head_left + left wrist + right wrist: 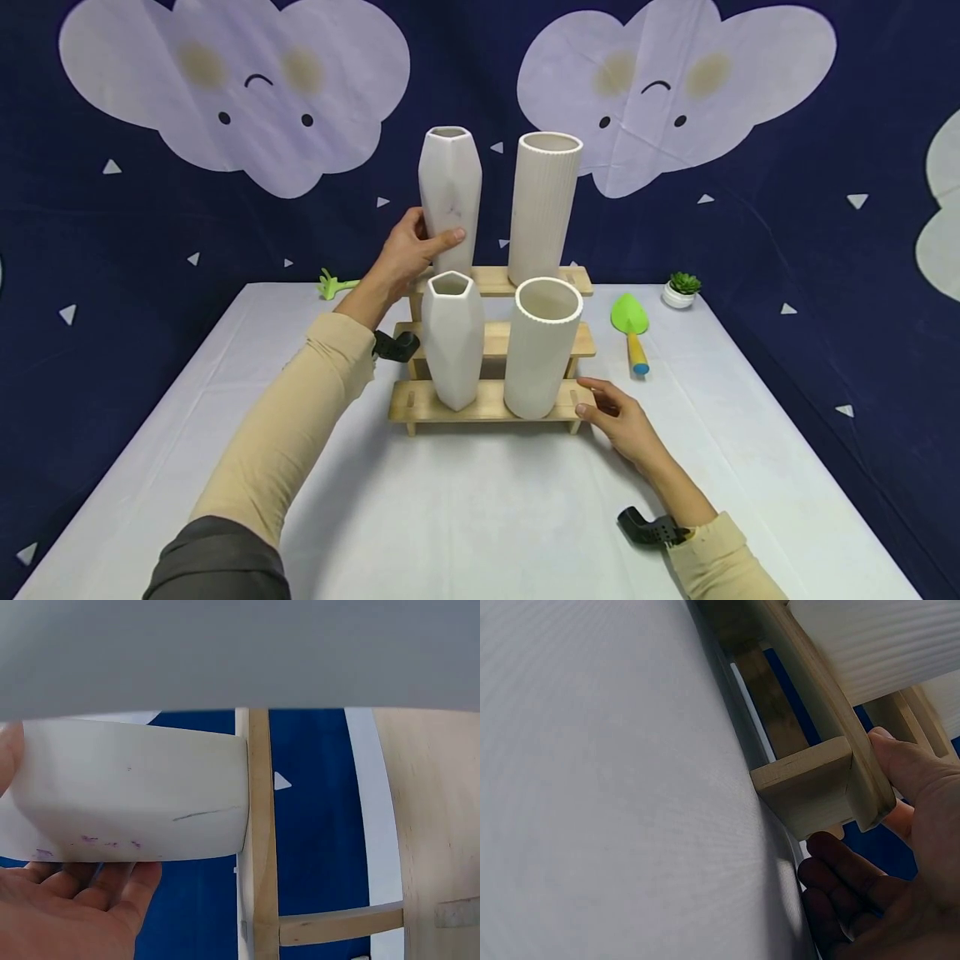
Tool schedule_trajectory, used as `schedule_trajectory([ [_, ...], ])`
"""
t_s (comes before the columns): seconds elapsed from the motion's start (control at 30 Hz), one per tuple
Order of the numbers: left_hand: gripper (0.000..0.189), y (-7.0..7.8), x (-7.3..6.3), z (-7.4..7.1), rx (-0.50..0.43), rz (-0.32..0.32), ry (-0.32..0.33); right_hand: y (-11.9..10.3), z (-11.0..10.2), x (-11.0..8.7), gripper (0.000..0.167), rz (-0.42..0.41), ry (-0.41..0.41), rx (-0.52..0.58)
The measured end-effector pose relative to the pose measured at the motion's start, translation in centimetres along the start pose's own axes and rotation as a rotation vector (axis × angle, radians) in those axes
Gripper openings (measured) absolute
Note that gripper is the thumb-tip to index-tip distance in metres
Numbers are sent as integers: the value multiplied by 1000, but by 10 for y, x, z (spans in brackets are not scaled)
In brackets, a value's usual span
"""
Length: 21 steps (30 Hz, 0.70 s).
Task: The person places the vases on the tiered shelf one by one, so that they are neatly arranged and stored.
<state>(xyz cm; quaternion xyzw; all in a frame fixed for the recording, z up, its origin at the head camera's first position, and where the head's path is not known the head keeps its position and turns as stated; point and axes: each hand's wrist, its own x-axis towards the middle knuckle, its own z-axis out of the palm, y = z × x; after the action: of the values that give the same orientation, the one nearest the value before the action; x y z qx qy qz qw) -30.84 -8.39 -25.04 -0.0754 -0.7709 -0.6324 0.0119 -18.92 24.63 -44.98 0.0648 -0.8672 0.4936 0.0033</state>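
Observation:
My left hand (415,249) grips a tall white faceted vase (450,187) at the back left of a three-step wooden shelf (487,402). In the left wrist view, the vase's base (217,795) meets the edge of the top board, with thumb and fingers on opposite sides of the vase. At the right end of the lowest step, my right hand (618,421) pinches the board's end (866,776) between thumb and forefinger; its other fingers curl below. A shorter faceted vase (453,346) and a ribbed cylindrical vase (542,358) stand on the lowest step.
A taller ribbed vase (546,208) stands at the top right of the shelf. On the white table (465,517) lie a green toy trowel (630,321) and a green toy rake (330,285), near a small potted succulent (681,289). A dark blue cloud-patterned cloth (465,50) hangs behind.

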Motion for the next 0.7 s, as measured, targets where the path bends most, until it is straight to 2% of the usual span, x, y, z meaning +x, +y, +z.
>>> schedule_trajectory([
  [0.37, 70, -1, -10, -13, 31, 39, 0, 0, 1, 0, 49, -6, 0, 31],
  [0.53, 72, 2, -19, -27, 84, 27, 41, 0, 1, -1, 49, -2, -3, 36],
  [0.7, 64, -1, -30, -39, 54, 70, 94, 0, 0, 0, 49, 0, -6, 29],
])
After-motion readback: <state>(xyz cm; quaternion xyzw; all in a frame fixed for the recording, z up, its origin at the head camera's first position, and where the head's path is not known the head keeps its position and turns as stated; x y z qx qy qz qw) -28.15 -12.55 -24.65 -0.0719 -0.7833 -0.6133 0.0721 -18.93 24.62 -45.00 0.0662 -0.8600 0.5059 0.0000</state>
